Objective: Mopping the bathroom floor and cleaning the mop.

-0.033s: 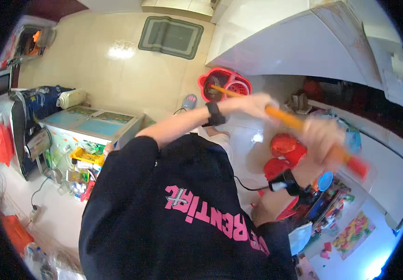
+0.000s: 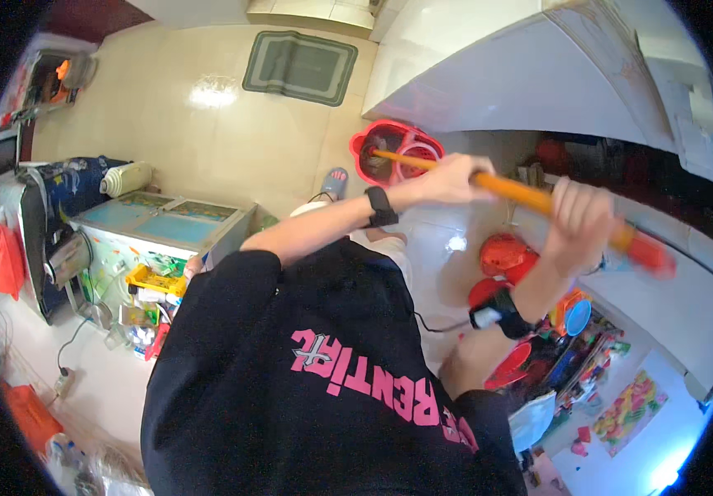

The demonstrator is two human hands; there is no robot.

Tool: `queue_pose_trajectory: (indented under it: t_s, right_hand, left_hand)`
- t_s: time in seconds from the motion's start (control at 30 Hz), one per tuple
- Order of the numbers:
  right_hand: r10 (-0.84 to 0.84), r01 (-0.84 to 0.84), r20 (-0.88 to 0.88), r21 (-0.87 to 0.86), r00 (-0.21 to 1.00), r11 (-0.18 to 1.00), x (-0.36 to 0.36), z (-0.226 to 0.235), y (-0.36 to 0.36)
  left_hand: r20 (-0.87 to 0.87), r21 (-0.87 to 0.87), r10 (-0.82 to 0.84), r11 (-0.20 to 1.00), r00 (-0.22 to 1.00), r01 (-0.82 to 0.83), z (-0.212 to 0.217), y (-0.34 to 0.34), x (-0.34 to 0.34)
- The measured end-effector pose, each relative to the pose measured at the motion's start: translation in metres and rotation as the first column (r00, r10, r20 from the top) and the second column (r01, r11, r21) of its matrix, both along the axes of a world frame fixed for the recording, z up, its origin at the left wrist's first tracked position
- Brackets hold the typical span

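An orange mop handle (image 2: 517, 193) slants across the view, its red end (image 2: 652, 255) blurred at the right. Both hands grip it: my left hand (image 2: 458, 178) lower on the shaft, with the fingers closed round it, and my right hand (image 2: 579, 221) higher up, near the red end. At its lower end the mop head (image 2: 377, 162) sits inside a red mop bucket (image 2: 358, 142), dark and hard to make out. Beside it in the bucket is a pink wringer basket (image 2: 419, 159). Each wrist carries a black band.
A grey mat (image 2: 300, 68) lies on the tiled floor beyond the bucket. A glass-topped freezer (image 2: 183, 219) stands at left. Red bowls or basins (image 2: 505, 255) and a cluttered shelf (image 2: 575, 368) are at right, near a white counter (image 2: 662, 289). My slippered foot (image 2: 336, 182) is near the bucket.
My right hand and the red handle end have shifted slightly to the right. My left hand stays nearly in place, and the mop head remains in the bucket.
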State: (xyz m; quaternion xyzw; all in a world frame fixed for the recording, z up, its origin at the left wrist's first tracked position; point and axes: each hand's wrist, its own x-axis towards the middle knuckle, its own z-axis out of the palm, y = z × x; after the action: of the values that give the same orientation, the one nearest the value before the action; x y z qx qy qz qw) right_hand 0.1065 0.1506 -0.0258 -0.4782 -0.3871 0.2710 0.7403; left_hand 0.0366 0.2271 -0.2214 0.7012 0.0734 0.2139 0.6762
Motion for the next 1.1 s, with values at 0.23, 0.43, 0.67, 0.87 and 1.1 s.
queue_pose_trajectory:
  t_s: [0.23, 0.43, 0.67, 0.87, 1.1]
  right_hand:
    - [-0.66, 0.764, 0.447, -0.09, 0.604, 0.639, -0.096, -0.016, 0.028]
    - [0.737, -0.662, 0.16, -0.347, 0.656, 0.665, -0.031, 0.045, -0.015]
    - [-0.183, 0.186, -0.046, 0.075, 0.982, 0.98, -0.008, 0.044, 0.008]
    - [-0.546, 0.567, 0.226, -0.037, 0.807, 0.823, -0.007, 0.046, 0.041]
    - [-0.081, 0.129, 0.284, -0.156, 0.955, 0.979, 0.024, 0.095, 0.017]
  left_hand:
    - [-0.164, -0.059, 0.115, 0.99, 0.98, -0.126, 0.032, -0.01, -0.019]
    - [0.035, -0.058, -0.972, 0.232, 0.234, 0.971, 0.055, 0.028, -0.014]
    - [0.0, 0.034, -0.168, 0.985, 0.986, 0.168, 0.021, -0.017, 0.001]
    - [-0.255, -0.077, 0.279, 0.949, 0.926, -0.307, -0.001, -0.006, 0.036]
    - [-0.256, 0.005, -0.334, 0.938, 0.907, 0.346, 0.115, 0.057, 0.054]
